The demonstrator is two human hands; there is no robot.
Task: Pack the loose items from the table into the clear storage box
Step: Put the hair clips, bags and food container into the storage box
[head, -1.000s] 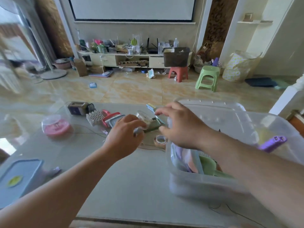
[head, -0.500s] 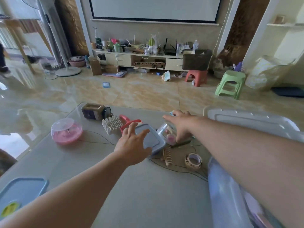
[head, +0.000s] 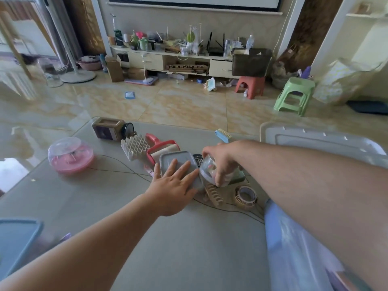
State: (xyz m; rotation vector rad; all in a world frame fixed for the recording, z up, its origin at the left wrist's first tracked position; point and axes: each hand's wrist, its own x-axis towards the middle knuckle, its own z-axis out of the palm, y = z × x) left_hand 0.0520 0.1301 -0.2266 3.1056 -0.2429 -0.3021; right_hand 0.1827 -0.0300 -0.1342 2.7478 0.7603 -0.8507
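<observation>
My left hand point(head: 174, 186) lies flat with straight fingers on a grey square container lid point(head: 175, 160) in the middle of the table. My right hand point(head: 222, 159) curls round a small clear jar point(head: 206, 172) with pink contents, tilted just right of that lid. A beige hair claw point(head: 213, 195) and a roll of tape point(head: 245, 195) lie in front of the jar. The clear storage box point(head: 294, 244) stands at the lower right under my right forearm, its wall blurred. The box's lid point(head: 315, 139) lies behind it.
Loose on the table: a pink domed container point(head: 70, 155), a brown jar on its side point(head: 110, 129), a white honeycomb rack point(head: 135, 147), a red-framed tray point(head: 162, 149), a blue brush point(head: 222, 135). A blue-lidded box point(head: 14, 240) sits at the near left edge. Thin cables cross the tabletop.
The view has dropped and come closer to the table. My left hand slid forward onto the grey lid and flattened. My right hand closed round the clear jar and tilted it.
</observation>
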